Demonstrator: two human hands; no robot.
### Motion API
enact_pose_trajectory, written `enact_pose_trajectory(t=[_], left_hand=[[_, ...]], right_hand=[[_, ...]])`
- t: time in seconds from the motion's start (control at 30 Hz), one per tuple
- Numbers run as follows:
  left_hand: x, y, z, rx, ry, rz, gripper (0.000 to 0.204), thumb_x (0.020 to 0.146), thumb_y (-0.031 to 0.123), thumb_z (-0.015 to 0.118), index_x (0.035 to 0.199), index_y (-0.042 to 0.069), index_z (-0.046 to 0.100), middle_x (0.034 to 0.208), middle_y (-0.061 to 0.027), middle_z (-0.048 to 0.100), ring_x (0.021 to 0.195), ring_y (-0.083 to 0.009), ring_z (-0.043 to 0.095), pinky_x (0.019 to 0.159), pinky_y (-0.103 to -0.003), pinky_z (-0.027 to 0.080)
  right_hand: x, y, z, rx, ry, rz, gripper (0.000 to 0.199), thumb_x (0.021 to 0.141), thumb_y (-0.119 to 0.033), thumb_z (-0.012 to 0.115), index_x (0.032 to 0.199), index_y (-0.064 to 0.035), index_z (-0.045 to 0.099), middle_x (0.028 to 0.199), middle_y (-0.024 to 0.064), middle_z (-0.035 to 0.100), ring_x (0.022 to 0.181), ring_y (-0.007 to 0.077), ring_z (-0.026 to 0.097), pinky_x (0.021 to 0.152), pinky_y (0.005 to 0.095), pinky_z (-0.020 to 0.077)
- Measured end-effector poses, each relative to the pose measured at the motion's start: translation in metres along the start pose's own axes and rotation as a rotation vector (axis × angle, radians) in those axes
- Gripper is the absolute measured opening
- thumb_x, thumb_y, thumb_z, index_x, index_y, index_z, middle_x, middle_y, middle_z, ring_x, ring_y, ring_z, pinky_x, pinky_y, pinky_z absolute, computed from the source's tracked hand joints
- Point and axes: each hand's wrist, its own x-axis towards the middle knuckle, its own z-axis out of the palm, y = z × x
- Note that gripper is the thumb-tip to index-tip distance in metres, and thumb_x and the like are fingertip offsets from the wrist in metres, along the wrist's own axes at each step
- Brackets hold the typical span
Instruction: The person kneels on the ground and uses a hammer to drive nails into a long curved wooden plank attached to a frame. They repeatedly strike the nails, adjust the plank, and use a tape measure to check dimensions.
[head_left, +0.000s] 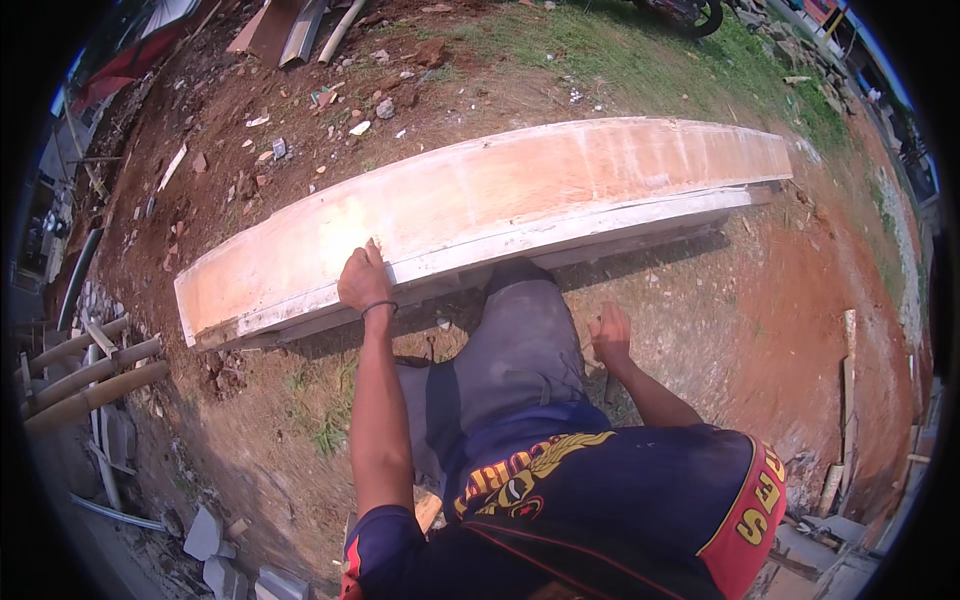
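Note:
A long orange-brown panel (480, 190) with a whitish, worn front edge lies across the ground in front of me, raised on a pale lower layer. My left hand (364, 280), with a dark band at its wrist, is closed in a fist at the panel's near edge, left of its middle. What its fingers hold, if anything, is hidden. Beside my bent knee (525, 310), apart from the panel, my right hand (610, 335) has its fingers curled. A thin dark piece shows below it, but I cannot make out what it is. My knee meets the panel's near side.
Bamboo poles (95, 385) lie at the left, with broken pale blocks (208, 535) at the lower left. Boards (290, 30) and rubble lie on the soil beyond the panel. Part of a motorcycle (690, 15) stands at the far right; a thin wooden strip (849, 390) lies at the right.

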Motion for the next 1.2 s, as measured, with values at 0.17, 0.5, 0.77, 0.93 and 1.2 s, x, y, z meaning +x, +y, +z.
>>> enact_pose_trajectory(t=[0.17, 0.5, 0.77, 0.93, 1.2], left_hand=[[0.0, 0.0, 0.008, 0.017, 0.036, 0.045, 0.033, 0.088, 0.038, 0.061, 0.071, 0.011, 0.067, 0.071, -0.0113, 0.066, 0.059, -0.0332, 0.062, 0.053, -0.046, 0.047], [-0.002, -0.003, 0.011, 0.067, 0.136, 0.079, 0.031, 0.087, 0.035, 0.064, 0.067, 0.011, 0.063, 0.065, -0.0094, 0.063, 0.056, -0.0302, 0.06, 0.051, -0.042, 0.046], [-0.004, -0.007, 0.011, 0.061, 0.095, 0.115, 0.031, 0.086, 0.034, 0.063, 0.067, 0.01, 0.061, 0.068, -0.0094, 0.063, 0.058, -0.0308, 0.061, 0.052, -0.043, 0.046], [0.001, -0.005, -0.002, 0.031, 0.001, 0.072, 0.034, 0.09, 0.037, 0.058, 0.071, 0.009, 0.063, 0.07, -0.0115, 0.064, 0.062, -0.0337, 0.063, 0.056, -0.046, 0.048], [0.022, -0.002, -0.005, -0.034, -0.101, 0.017, 0.039, 0.093, 0.038, 0.054, 0.076, 0.005, 0.065, 0.073, -0.0197, 0.065, 0.069, -0.0385, 0.065, 0.061, -0.049, 0.051]], right_hand=[[0.155, -0.102, -0.056, 0.283, 0.251, -0.582, 0.024, 0.083, -0.015, 0.065, 0.104, -0.0031, 0.065, 0.11, 0.0151, 0.063, 0.104, 0.033, 0.058, 0.091, 0.0431, 0.0459], [0.31, -0.196, 0.015, -0.133, -0.337, -0.537, 0.071, 0.09, -0.048, 0.055, 0.147, -0.0108, 0.034, 0.157, 0.006, 0.024, 0.143, 0.027, 0.024, 0.109, 0.0599, 0.0281], [0.315, -0.21, 0.012, -0.123, -0.26, -0.493, 0.078, 0.087, -0.054, 0.056, 0.149, -0.0118, 0.031, 0.158, 0.0029, 0.021, 0.146, 0.0247, 0.016, 0.112, 0.061, 0.0202], [0.327, -0.221, 0.006, -0.157, -0.276, -0.481, 0.089, 0.079, -0.055, 0.064, 0.149, -0.0119, 0.03, 0.159, 0.0029, 0.02, 0.147, 0.0243, 0.014, 0.113, 0.0619, 0.0169], [0.334, -0.229, 0.002, -0.295, -0.39, -0.514, 0.111, 0.065, -0.059, 0.075, 0.152, -0.0154, 0.022, 0.16, 0.007, 0.01, 0.147, 0.0306, 0.009, 0.109, 0.0697, 0.0189]])
